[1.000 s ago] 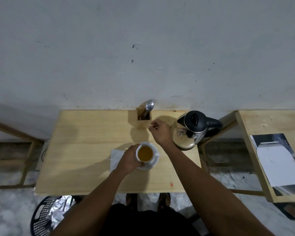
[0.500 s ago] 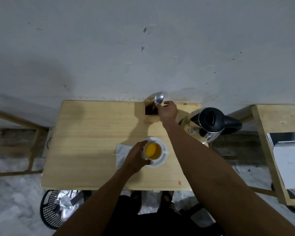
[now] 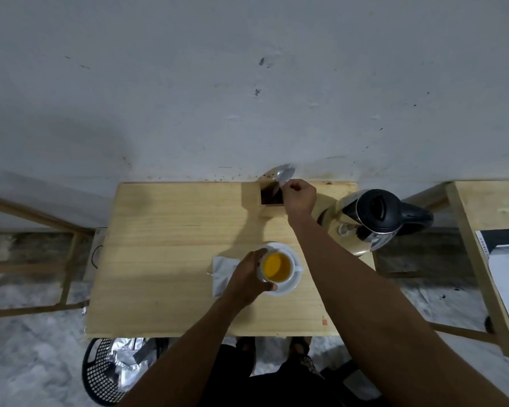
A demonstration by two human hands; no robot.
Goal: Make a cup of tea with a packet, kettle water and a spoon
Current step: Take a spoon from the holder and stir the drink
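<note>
A white cup [image 3: 277, 268] of amber tea stands on a white saucer [image 3: 293, 284] near the middle of the wooden table [image 3: 171, 259]. My left hand [image 3: 247, 277] wraps the cup's left side. My right hand [image 3: 299, 198] reaches to the table's back edge and pinches the handle of a metal spoon [image 3: 285, 174] standing bowl-up in a small wooden holder [image 3: 252, 195]. A steel kettle [image 3: 373, 221] with a black lid sits at the right of the table. A white packet [image 3: 222, 273] lies flat, partly under my left hand.
A grey wall rises right behind the table. A second wooden table [image 3: 479, 245] with papers stands to the right. A black mesh basket [image 3: 106, 374] holding foil wrappers sits on the floor at front left. My feet show under the table's front edge.
My right hand moved from above the cup back to the holder and closed on the spoon's handle. My left hand kept hold of the cup. The view shifted slightly.
</note>
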